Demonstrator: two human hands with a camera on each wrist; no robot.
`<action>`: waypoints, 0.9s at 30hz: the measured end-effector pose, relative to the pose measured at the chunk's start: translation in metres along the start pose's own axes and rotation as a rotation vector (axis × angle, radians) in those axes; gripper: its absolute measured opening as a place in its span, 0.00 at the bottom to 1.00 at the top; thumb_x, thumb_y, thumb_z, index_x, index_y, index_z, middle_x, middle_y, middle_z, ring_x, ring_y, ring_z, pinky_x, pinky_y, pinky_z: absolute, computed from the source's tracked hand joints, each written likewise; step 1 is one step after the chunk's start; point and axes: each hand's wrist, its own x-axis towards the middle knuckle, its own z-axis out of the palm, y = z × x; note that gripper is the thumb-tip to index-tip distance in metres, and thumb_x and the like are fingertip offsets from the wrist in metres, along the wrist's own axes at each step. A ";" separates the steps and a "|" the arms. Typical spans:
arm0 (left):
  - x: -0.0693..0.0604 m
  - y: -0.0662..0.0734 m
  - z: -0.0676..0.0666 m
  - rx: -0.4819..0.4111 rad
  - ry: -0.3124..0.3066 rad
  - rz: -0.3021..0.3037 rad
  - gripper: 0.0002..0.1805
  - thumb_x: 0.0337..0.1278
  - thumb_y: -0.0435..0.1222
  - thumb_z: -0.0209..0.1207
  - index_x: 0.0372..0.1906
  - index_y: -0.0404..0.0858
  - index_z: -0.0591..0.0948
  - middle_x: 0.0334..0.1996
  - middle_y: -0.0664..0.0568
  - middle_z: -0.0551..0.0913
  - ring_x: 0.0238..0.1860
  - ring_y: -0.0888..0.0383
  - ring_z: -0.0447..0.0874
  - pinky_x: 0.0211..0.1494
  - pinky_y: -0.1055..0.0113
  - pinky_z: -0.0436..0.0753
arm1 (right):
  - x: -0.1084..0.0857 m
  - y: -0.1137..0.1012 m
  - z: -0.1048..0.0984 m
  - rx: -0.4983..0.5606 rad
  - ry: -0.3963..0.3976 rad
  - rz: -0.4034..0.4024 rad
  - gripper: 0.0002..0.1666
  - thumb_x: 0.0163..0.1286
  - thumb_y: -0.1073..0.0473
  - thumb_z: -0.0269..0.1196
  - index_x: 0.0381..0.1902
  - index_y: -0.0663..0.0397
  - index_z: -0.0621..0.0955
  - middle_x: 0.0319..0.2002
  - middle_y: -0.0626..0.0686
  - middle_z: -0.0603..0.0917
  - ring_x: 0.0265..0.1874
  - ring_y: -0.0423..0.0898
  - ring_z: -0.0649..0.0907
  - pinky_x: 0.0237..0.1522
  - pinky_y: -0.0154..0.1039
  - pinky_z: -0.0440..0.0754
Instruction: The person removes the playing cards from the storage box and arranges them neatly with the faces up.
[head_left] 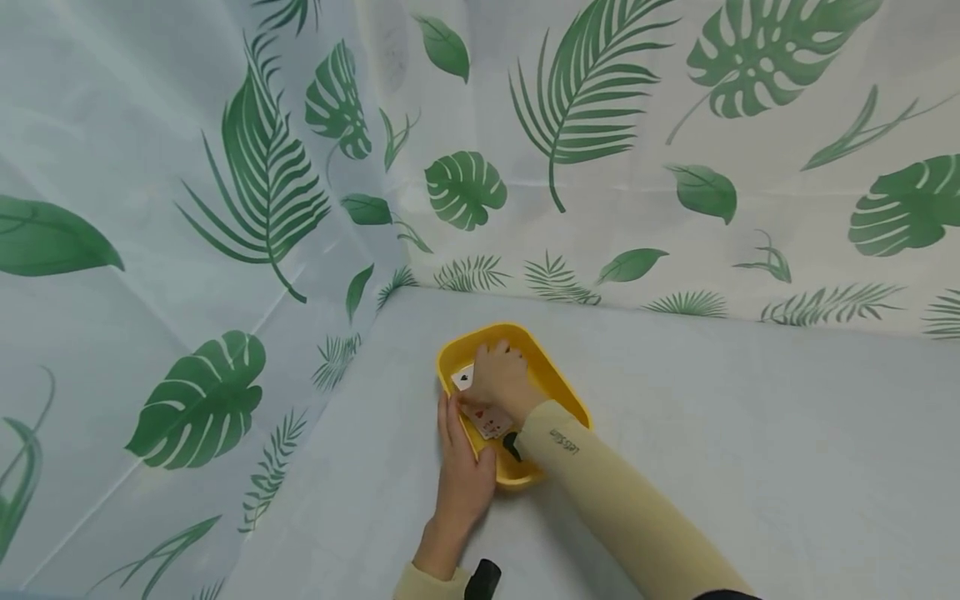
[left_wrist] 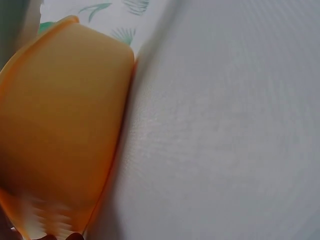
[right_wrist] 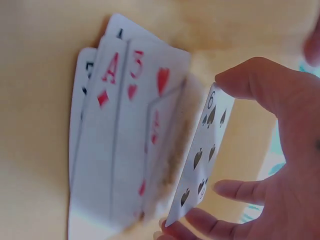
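A yellow plastic basin (head_left: 551, 375) stands on the white surface with playing cards in it. Inside it, my right hand (head_left: 504, 379) holds a six of spades (right_wrist: 197, 155) by its edges, thumb at the upper end and fingertips at the lower. Beside that card lies an overlapping pile of face-up cards (right_wrist: 95, 155), with an ace of diamonds and a three of hearts on show. Another card (head_left: 463, 377) with a black pip shows near the basin's left wall. My left hand (head_left: 463, 475) rests against the basin's left side, its fingers straight along the outer wall.
White sheeting with green leaf prints (head_left: 465, 190) hangs at the back and on the left. The white surface (head_left: 712, 450) stretches out to the right of the basin. A black device (head_left: 482, 579) sits at my left cuff.
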 end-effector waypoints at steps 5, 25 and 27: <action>0.000 0.002 0.002 -0.012 0.001 0.003 0.48 0.54 0.27 0.48 0.80 0.34 0.44 0.81 0.42 0.37 0.74 0.46 0.54 0.69 0.46 0.62 | -0.011 0.011 -0.015 0.044 0.035 -0.063 0.54 0.58 0.30 0.68 0.68 0.63 0.68 0.56 0.68 0.73 0.53 0.63 0.76 0.51 0.54 0.79; 0.000 -0.001 0.000 0.025 0.006 -0.024 0.48 0.53 0.28 0.49 0.80 0.34 0.45 0.81 0.47 0.37 0.74 0.46 0.53 0.70 0.47 0.63 | -0.096 0.095 -0.076 0.216 0.249 -0.276 0.41 0.55 0.47 0.67 0.67 0.52 0.74 0.67 0.61 0.67 0.60 0.62 0.69 0.61 0.60 0.68; -0.001 0.000 0.001 0.026 0.003 -0.035 0.48 0.53 0.28 0.49 0.81 0.35 0.45 0.81 0.48 0.37 0.75 0.46 0.53 0.70 0.47 0.63 | -0.102 0.110 -0.078 0.234 0.254 -0.289 0.41 0.55 0.48 0.68 0.67 0.52 0.74 0.68 0.62 0.67 0.60 0.63 0.69 0.61 0.61 0.67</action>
